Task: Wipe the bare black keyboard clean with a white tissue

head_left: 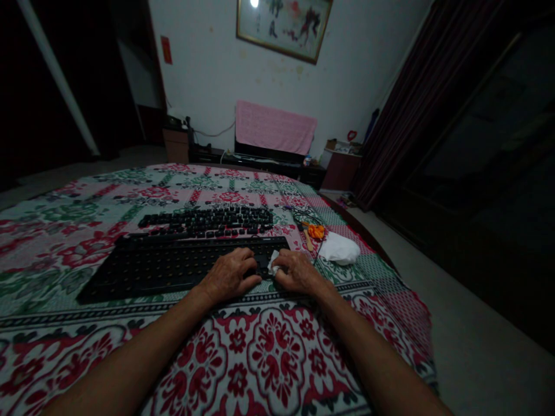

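The right hand [297, 271] hides part of the tissue [273, 262] at the keyboard's [167, 264] right end; far behind the keyboard, the painting's [284, 28] top is cut off.

This is a home. A floral cloth [275, 358] spreads beneath the hands [232, 271], a framed picture [284, 28] hangs beyond them, and long curtains [420, 98] hang to their right.
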The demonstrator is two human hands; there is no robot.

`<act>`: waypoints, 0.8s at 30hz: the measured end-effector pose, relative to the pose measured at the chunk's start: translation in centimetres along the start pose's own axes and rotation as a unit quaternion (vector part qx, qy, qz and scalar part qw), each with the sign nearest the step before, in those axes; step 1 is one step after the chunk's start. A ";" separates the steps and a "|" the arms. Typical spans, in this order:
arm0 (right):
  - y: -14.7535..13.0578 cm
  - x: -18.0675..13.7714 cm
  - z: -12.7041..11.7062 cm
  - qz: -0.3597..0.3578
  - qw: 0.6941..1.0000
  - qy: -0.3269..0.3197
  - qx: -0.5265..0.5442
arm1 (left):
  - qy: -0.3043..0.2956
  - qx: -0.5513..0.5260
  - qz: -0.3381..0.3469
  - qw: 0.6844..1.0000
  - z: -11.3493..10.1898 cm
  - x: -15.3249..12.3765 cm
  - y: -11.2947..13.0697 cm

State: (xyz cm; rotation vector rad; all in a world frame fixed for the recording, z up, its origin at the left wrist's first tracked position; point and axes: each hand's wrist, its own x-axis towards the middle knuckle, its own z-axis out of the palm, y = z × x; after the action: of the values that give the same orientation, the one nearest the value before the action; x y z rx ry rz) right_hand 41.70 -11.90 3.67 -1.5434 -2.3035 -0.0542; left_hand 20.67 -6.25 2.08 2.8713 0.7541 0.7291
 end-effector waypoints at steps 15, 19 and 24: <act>3.0 -0.8 -0.2 0.046 0.997 0.055 0.020 | 0.000 0.007 -0.001 1.000 -0.1 0.0 0.1; 3.4 -0.7 0.0 0.052 0.990 0.103 0.075 | 0.002 0.009 -0.001 1.000 -0.1 0.0 0.1; 2.5 -0.8 -0.1 0.005 0.997 0.063 0.048 | -0.003 0.006 -0.002 1.000 0.0 0.0 0.0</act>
State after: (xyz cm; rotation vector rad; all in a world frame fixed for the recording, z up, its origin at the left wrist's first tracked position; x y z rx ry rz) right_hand 44.24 -11.65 3.08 -1.4613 -2.1681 -0.0351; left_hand 20.69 -6.26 2.10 2.8801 0.7668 0.7178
